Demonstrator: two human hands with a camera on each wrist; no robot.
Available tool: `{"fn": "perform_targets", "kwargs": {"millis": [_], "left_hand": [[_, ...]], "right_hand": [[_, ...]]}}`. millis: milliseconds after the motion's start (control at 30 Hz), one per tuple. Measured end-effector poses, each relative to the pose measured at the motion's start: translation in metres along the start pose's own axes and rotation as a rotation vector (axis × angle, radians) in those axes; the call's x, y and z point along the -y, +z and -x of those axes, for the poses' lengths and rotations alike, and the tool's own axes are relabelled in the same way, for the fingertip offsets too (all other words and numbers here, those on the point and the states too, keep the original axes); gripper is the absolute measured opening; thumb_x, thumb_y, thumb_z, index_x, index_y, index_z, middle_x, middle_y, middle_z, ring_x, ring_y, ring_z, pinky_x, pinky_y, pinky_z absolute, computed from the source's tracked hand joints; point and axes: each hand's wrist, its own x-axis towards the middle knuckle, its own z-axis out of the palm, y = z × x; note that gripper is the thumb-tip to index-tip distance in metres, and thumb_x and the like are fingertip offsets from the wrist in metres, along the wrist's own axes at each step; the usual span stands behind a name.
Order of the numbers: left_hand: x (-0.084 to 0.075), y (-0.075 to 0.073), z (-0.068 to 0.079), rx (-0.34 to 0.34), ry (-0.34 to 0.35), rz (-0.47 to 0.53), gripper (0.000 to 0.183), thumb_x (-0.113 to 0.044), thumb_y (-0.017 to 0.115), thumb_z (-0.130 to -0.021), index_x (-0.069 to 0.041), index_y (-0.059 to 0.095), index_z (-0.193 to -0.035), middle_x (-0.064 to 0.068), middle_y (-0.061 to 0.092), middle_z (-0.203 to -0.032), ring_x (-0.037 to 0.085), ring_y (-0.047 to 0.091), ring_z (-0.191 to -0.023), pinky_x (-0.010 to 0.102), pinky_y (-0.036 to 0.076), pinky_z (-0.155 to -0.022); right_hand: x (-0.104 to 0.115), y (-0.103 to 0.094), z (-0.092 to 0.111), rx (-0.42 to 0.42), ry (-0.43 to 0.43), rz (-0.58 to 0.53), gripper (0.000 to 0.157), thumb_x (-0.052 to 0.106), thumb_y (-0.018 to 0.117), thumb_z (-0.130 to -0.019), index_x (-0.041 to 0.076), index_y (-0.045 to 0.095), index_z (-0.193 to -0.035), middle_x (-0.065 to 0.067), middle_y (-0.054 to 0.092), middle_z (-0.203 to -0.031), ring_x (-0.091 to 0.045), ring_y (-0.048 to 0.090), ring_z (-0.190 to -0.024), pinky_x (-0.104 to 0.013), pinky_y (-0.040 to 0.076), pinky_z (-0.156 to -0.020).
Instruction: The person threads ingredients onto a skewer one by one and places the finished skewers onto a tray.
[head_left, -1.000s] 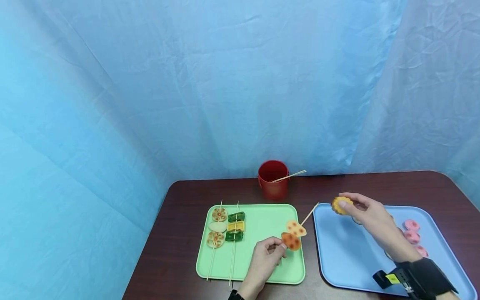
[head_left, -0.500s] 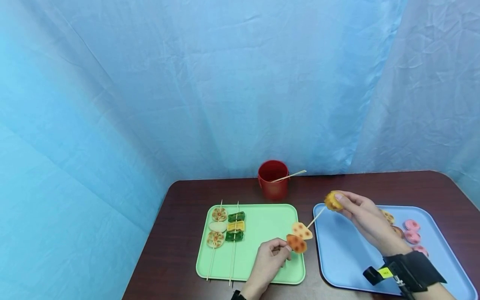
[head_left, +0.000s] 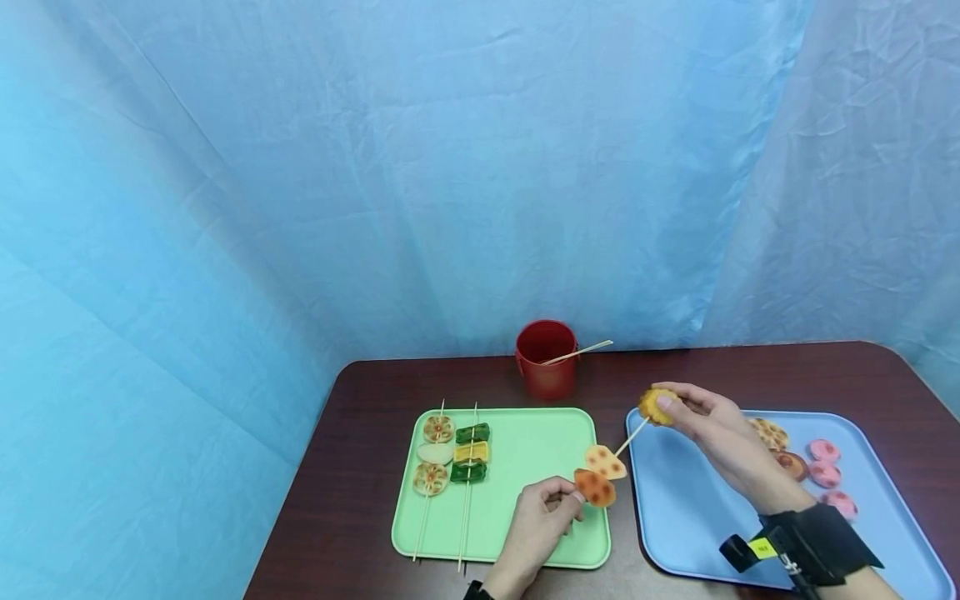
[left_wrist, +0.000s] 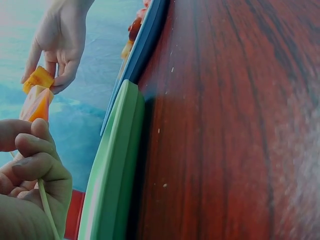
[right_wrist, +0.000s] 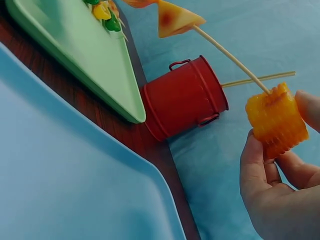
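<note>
Over the green tray my left hand [head_left: 542, 523] grips a wooden skewer [right_wrist: 231, 56] that slants up to the right. Threaded on it are an orange-brown spotted piece [head_left: 595, 487] close to my fingers and a pale yellow spotted wedge [head_left: 605, 462] beyond it. My right hand [head_left: 712, 433] pinches a toy corn chunk [right_wrist: 278, 120] between thumb and fingers above the blue tray's far left corner. In the right wrist view the skewer's tip meets the corn's side; how deep it sits I cannot tell.
On the green tray [head_left: 540, 433] lie two loaded skewers, one with lotus slices [head_left: 431, 479], one with green and yellow pieces [head_left: 470, 452]. A red bucket [head_left: 551, 379] holding sticks stands behind. The blue tray [head_left: 697, 517] carries pink pieces [head_left: 825, 474] and a brown piece [head_left: 791, 465].
My right hand has brought the corn leftward and down to the skewer's tip. My left hand has shifted slightly right with the skewer.
</note>
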Motion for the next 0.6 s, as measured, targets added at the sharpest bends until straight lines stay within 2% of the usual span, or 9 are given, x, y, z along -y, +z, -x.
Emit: {"fn": "perform_targets", "kwargs": {"millis": [200,300,467,600], "left_hand": [[0.000,0.000,0.000,-0.004,0.005,-0.017,0.014,-0.017,0.064,-0.089,-0.005,0.070,-0.087,-0.001,0.063,-0.067,0.003,0.046,-0.051,0.015,0.033,-0.047],[0.000,0.001,0.000,-0.008,0.007,-0.021,0.013,-0.017,0.063,-0.090,-0.006,0.070,-0.087,-0.001,0.064,-0.068,0.003,0.045,-0.050,0.016,0.031,-0.046],[-0.001,0.003,0.000,-0.014,0.018,-0.024,0.012,-0.017,0.063,-0.090,-0.008,0.071,-0.087,0.000,0.064,-0.069,0.003,0.045,-0.050,0.016,0.030,-0.045],[-0.003,0.005,-0.001,-0.007,0.040,-0.011,0.014,-0.015,0.063,-0.090,-0.004,0.070,-0.089,0.002,0.065,-0.070,0.003,0.045,-0.050,0.015,0.031,-0.046]], "right_hand": [[0.001,0.007,0.002,-0.036,-0.011,0.181,0.066,0.047,0.059,-0.091,0.005,0.047,-0.141,-0.011,0.057,-0.124,-0.014,0.060,-0.100,-0.031,0.050,-0.084],[0.001,0.011,0.002,-0.042,0.006,0.232,0.068,0.052,0.059,-0.089,0.008,0.049,-0.140,-0.012,0.056,-0.127,-0.016,0.059,-0.101,-0.037,0.049,-0.086],[-0.004,0.018,0.004,-0.016,0.008,0.219,0.065,0.051,0.057,-0.091,0.006,0.051,-0.138,-0.014,0.057,-0.125,-0.019,0.060,-0.100,-0.044,0.048,-0.087],[-0.006,0.026,0.006,0.018,0.018,0.193,0.062,0.049,0.058,-0.091,0.004,0.054,-0.132,-0.012,0.055,-0.129,-0.022,0.056,-0.111,-0.046,0.045,-0.092]]}}
